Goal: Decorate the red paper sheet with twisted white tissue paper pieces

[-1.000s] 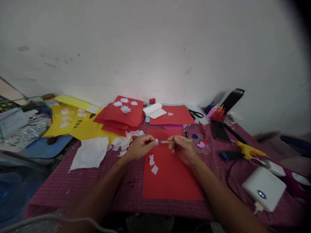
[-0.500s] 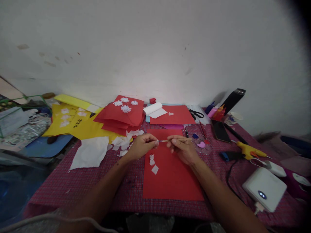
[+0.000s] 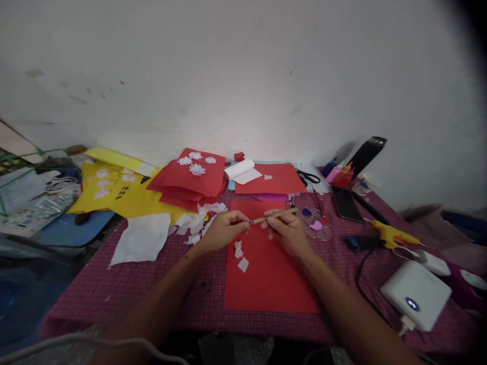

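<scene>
My right hand (image 3: pixel 288 232) pinches a thin, flat wooden stick (image 3: pixel 258 220) whose blue-stained tip points left. Close to that tip, the thumb and fingers of my left hand (image 3: pixel 223 231) are pressed together; what they hold is too small to make out. Both hands hover above a large red paper sheet (image 3: pixel 272 279). On its left side lie a crumpled white scrap (image 3: pixel 238 249) and a small white paper square (image 3: pixel 243 264). Just right of my right hand, a clear palette (image 3: pixel 320 234) holds blue, pink and red paint.
Torn white paper (image 3: pixel 194 223) and a larger white sheet (image 3: pixel 140 238) lie left. Behind are red papers with white flowers (image 3: pixel 173 185), a paper roll (image 3: pixel 239 169) and scissors (image 3: pixel 308 176). A glue gun (image 3: pixel 393 234), phone (image 3: pixel 346 204) and white power bank (image 3: pixel 416 294) stand right.
The stick has tilted, its right end now higher, and more of it shows past my right fingers. The white bit seen at my left fingertips no longer shows.
</scene>
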Demonstrator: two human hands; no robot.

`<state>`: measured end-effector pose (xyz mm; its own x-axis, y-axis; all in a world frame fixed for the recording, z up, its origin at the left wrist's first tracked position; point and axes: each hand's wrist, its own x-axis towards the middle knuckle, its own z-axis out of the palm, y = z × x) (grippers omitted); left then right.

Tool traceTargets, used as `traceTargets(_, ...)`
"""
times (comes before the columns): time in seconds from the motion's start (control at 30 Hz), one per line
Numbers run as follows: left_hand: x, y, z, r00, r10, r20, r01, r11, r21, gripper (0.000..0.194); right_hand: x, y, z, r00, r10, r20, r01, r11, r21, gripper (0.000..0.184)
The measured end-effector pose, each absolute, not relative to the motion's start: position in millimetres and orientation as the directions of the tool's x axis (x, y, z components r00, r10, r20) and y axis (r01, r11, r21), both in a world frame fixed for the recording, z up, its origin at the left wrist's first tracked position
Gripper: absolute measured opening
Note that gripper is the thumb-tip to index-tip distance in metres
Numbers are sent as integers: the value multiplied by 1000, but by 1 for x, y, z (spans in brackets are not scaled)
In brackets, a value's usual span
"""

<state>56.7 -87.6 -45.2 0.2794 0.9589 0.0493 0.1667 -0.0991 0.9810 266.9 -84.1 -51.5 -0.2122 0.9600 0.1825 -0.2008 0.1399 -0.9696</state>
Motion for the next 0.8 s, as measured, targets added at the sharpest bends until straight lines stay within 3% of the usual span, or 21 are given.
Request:
traceTargets(0.33,58,-87,-46,261,964,52,204,-108,973,12,264,-83,-52,-144,976,162,-159,138,-978,24)
traceTargets(0.6,57,-88,-49,319,945,70,70,-97,993,20,265,-84,-51,-132,972,194,-141,175,-974,22)
traceTargets(0.8,58,-88,-48,321,945,69,95,-105,990,17,265,-82,-52,-128,978,166,-132,149,-980,23)
